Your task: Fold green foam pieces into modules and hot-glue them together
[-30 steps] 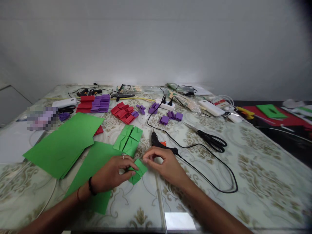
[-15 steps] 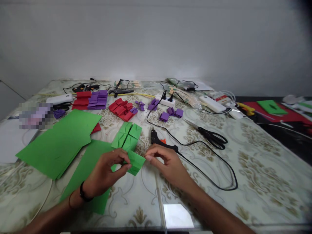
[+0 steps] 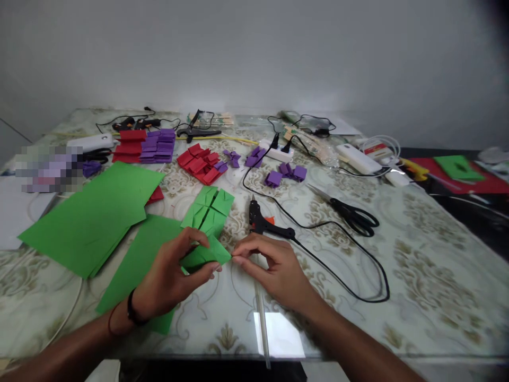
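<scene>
A small green piece of folded paper [image 3: 209, 251] is gripped between the thumb and fingers of my left hand [image 3: 175, 276]. The fingertips of my right hand [image 3: 268, 262] pinch its right corner. Just behind, several folded green paper pieces [image 3: 209, 209] lie side by side on the table. Large green sheets [image 3: 95, 217] are stacked to the left, and another green sheet [image 3: 137, 265] lies partly under my left forearm. A black hot glue gun [image 3: 264, 223] rests on the table beyond my right hand, its nozzle pointing away.
Black-handled scissors [image 3: 352, 215] lie right of the glue gun, whose cord [image 3: 350, 292] loops around my right side. Red folded papers [image 3: 201, 163] and purple folded papers [image 3: 274, 178] sit further back. A white power strip [image 3: 278, 152] holds black plugs.
My left hand has tilted the small green paper, so its right corner now meets my right fingertips. The view has shifted slightly; the things on the table have stayed put.
</scene>
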